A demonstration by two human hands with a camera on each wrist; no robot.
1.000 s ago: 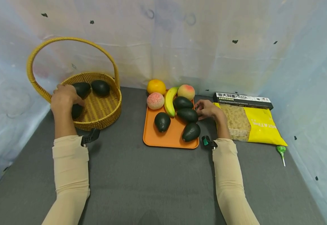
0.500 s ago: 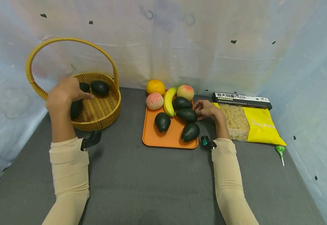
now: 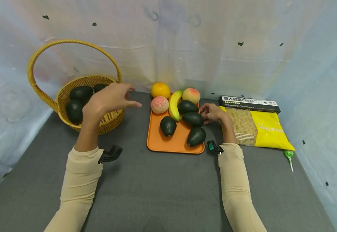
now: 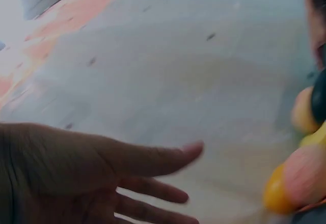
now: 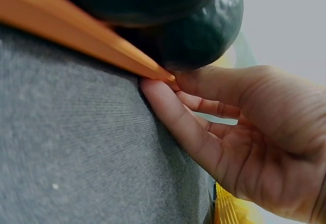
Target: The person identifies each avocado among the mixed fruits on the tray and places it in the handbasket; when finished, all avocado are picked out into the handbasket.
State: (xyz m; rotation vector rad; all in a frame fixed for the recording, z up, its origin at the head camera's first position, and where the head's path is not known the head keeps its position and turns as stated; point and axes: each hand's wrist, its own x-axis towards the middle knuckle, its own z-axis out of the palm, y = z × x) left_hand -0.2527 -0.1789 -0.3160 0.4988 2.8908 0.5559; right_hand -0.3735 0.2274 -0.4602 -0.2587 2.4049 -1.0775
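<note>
My left hand [image 3: 109, 99] hangs over the right side of a wicker basket [image 3: 111, 125], thumb and fingers spread with nothing between them. In the basket lie avocados [image 3: 74, 111], one partly hidden behind that hand. An orange tray [image 3: 158, 141] bears several dark avocados [image 3: 196, 136], a banana [image 3: 174, 105], a pink speckled peach-like fruit [image 3: 159, 105], a peach [image 3: 191, 95] and an orange [image 3: 160, 90]. My right hand [image 3: 213, 113] pinches the tray's right rim between thumb and finger, plainest in the right wrist view, where an avocado [image 5: 204, 35] sits just above the thumb.
Right of the right hand lie a yellow pasta bag [image 3: 270, 129], a black pasta box [image 3: 249, 103] and a green lollipop [image 3: 289, 155]. The basket's tall handle [image 3: 75, 41] arches upward. A pale sheet [image 3: 180, 61] hangs behind the grey table [image 3: 157, 190].
My left hand has let go of an avocado in the basket, risen and moved right past the basket's rim, its fingers spreading. The right hand keeps its place at the tray.
</note>
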